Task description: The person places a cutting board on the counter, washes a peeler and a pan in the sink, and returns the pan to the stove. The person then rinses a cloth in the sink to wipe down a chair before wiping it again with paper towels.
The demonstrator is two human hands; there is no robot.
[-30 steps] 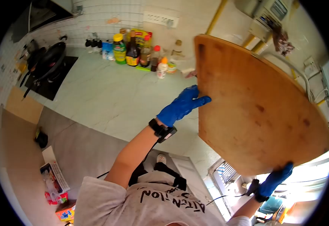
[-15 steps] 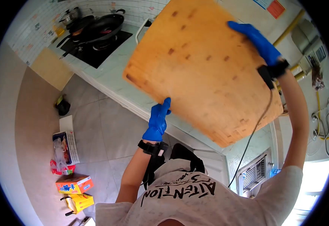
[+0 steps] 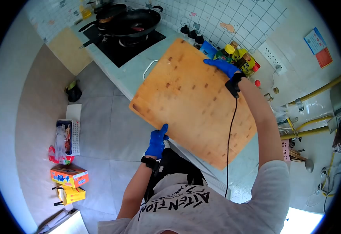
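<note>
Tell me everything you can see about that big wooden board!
The wooden board is flat, orange-brown and roughly rectangular, with darker patches. A pale loop, perhaps its handle, shows at one edge. It's over the counter, but whether it touches, I can't tell. The left hand holds its near edge, the right hand its far one.

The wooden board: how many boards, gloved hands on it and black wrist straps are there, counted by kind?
Wooden board: 1
Blue-gloved left hand and right hand: 2
Black wrist straps: 2
Total: 5
</note>
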